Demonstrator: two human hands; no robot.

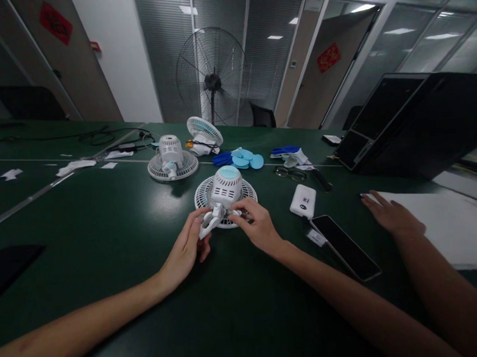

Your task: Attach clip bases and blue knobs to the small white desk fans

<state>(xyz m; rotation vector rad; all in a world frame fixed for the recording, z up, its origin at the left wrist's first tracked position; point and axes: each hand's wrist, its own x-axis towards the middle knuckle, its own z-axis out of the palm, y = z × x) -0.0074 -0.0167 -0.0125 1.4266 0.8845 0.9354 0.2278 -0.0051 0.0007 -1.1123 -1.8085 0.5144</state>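
Note:
A small white fan (pixel 226 189) lies face down on its round grille, its motor housing up with a light-blue cap on top. My left hand (pixel 189 239) is closed on the white bracket (pixel 212 221) that sticks out from the near side of the housing. On the other side of that bracket, my right hand (pixel 259 224) pinches at the base of the fan with thumb and fingers. The fingertips partly hide the small white piece there.
Behind stand a second face-down fan (pixel 171 153) and a tilted fan (pixel 204 135), with light-blue fan blades (pixel 245 158) nearby. Rightward lie glasses (pixel 290 173), a white power bank (pixel 303 200) and a phone (pixel 345 247). Another person's hand (pixel 394 215) rests on white paper (pixel 447 222).

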